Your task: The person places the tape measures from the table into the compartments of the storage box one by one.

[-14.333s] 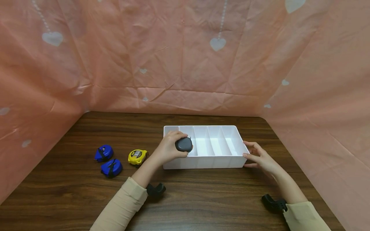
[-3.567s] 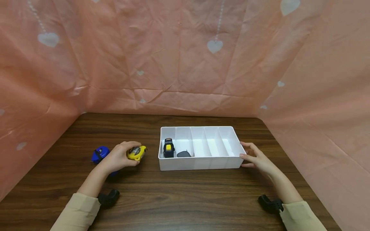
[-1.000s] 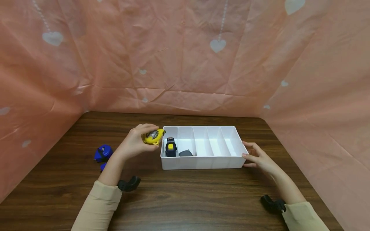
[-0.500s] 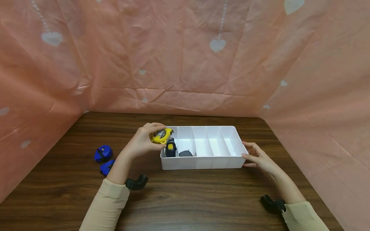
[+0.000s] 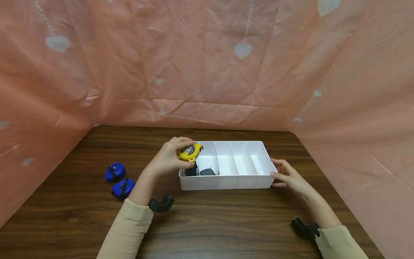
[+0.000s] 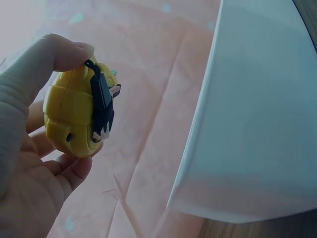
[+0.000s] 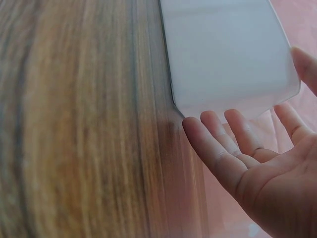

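My left hand [image 5: 169, 158] grips a yellow tape measure [image 5: 190, 152] between thumb and fingers, above the left end of a white divided box [image 5: 228, 182]. The left wrist view shows the yellow tape measure's [image 6: 74, 106] black strap and the box wall [image 6: 252, 109] beside it. A black tape measure [image 5: 191, 170] sits in the leftmost compartment, partly hidden by my hand. In the second compartment lies a dark grey tape measure [image 5: 207, 172]. My right hand [image 5: 289, 178] touches the box's right end with extended fingertips, thumb at the upper rim.
Two blue tape measures with black straps, a farther one [image 5: 115, 172] and a nearer one [image 5: 123, 189], lie on the wooden table [image 5: 220, 223] at the left. Pink cloth [image 5: 207, 72] with white hearts hangs around the table's back and sides.
Several seconds ago my left hand carried the dark grey tape measure into the box. It later gripped the yellow one, which has since moved right over the box's left end. My right hand stays put.
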Demonstrator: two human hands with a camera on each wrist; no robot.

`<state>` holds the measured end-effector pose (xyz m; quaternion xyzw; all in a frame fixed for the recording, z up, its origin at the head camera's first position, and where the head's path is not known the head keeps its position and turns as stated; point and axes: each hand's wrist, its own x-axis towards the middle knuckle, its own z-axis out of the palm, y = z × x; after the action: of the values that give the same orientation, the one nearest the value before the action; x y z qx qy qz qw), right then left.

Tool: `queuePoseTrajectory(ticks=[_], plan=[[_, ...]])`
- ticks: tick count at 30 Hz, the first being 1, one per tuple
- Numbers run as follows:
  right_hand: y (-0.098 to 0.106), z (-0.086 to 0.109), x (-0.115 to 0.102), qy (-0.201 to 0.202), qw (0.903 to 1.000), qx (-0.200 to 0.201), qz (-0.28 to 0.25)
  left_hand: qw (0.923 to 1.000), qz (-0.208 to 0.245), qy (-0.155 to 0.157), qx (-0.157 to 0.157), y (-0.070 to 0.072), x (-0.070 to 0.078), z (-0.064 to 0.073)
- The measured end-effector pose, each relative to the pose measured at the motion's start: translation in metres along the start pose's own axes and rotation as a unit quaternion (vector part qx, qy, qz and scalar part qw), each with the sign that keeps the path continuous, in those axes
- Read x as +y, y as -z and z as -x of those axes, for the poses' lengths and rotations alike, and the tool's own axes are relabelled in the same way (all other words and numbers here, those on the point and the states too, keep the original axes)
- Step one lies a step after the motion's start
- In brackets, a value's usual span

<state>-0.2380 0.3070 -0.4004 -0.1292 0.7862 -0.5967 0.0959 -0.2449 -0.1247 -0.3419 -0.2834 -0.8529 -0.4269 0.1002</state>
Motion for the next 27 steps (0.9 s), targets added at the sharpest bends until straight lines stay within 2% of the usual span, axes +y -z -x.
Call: queuePoseTrajectory(ticks=[5,12,27], plan=[[0.000,0.000,0.000,-0.001,1.0000,0.001,0.001,0.9998,0.010,-0.014,-0.004,-0.006,0.004,-0.004],[0.000,0.000,0.000,-0.005,1.0000,-0.001,0.006,0.9999,0.011,-0.011,0.001,-0.014,0.008,-0.009],[0.001,0.000,0.001,0.004,1.0000,0.001,0.001,0.9994,0.019,-0.030,-0.003,-0.034,0.022,-0.023]])
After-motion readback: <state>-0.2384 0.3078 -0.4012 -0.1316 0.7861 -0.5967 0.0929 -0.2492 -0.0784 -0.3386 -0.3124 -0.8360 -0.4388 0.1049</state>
